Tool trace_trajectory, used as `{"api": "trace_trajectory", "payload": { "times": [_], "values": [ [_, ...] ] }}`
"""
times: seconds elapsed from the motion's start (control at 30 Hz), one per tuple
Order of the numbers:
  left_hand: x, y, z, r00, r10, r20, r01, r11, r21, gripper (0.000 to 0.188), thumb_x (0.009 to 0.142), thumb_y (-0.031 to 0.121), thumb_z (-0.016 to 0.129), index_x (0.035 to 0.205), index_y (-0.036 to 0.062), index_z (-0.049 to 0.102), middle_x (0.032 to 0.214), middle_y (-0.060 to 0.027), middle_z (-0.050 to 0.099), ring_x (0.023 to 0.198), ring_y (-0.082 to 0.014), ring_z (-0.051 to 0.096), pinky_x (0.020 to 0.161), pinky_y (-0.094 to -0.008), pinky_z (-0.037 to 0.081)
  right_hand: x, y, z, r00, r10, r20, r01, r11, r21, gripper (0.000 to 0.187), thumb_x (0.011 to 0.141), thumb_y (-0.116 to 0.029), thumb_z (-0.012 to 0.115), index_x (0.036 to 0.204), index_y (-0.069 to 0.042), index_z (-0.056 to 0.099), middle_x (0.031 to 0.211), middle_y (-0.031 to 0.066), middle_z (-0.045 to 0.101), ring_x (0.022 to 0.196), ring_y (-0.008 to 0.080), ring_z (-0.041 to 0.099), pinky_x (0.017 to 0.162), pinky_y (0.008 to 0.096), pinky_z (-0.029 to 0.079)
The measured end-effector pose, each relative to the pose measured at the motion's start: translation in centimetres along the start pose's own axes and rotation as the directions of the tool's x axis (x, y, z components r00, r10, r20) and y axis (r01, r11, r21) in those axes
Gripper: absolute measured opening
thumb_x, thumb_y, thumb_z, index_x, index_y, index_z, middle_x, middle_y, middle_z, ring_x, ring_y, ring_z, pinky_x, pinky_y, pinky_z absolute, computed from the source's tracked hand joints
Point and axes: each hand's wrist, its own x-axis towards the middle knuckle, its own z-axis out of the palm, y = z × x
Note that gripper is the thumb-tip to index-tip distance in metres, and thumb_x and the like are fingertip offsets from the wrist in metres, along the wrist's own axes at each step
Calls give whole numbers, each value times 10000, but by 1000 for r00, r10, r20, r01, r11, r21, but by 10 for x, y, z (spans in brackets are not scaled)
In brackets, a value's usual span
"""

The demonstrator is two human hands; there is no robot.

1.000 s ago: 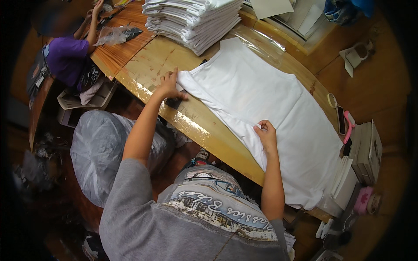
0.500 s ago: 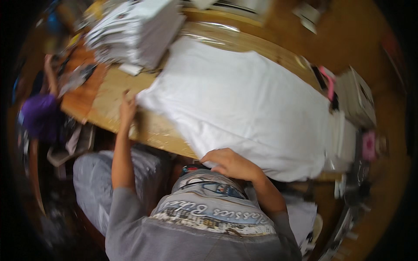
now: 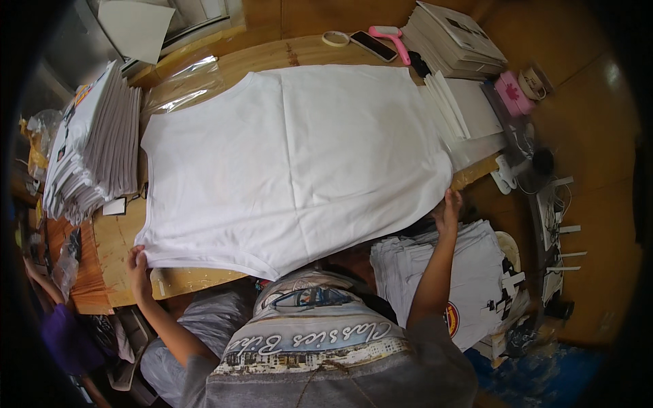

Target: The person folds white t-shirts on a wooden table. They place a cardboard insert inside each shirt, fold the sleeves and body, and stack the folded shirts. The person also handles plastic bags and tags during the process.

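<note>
A white sleeveless shirt [image 3: 326, 170] lies spread across the wooden table, its neck and armholes to the left and its hem to the right. A crease runs across its middle. At the near left corner, my left hand [image 3: 139, 268] pinches a shoulder strap between thumb and fingers. My right hand [image 3: 447, 212] is closed on the near end of the hem, at the table's front edge. The cloth stretches between both hands, and its near side droops slightly over the edge close to my body.
A tall stack of folded white shirts [image 3: 102, 146] stands at left. Along the back are a tape roll [image 3: 335, 39], a phone [image 3: 373, 47] and a pink-handled tool [image 3: 401, 49]. Packets [image 3: 476, 105] sit at right. More shirts [image 3: 435, 272] are piled below; another person [image 3: 68, 336] is at lower left.
My right hand has moved right from the shirt's near side to its hem. My left hand now grips the strap corner. The shirt lies flatter, and the view has turned right.
</note>
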Motion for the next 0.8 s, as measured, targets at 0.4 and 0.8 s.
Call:
{"api": "trace_trajectory", "payload": {
  "times": [0.4,0.8],
  "values": [
    [-49,-20,-37,997,24,79,-57,893,446,345,669,-51,438,995,25,524,839,-18,497,607,-74,437,559,-184,374,-2,-5,-34,975,165,152,-161,986,-39,326,742,-71,616,1012,-63,434,805,75,520,692,172,519,580,272,423],
    [-39,-26,-36,991,28,130,-122,584,803,221,604,-20,536,801,42,459,726,-86,465,670,-171,443,628,-301,386,8,33,-49,855,342,389,-466,836,291,388,774,-304,598,1082,-197,387,1072,6,418,940,193,420,701,362,388]
  ]
}}
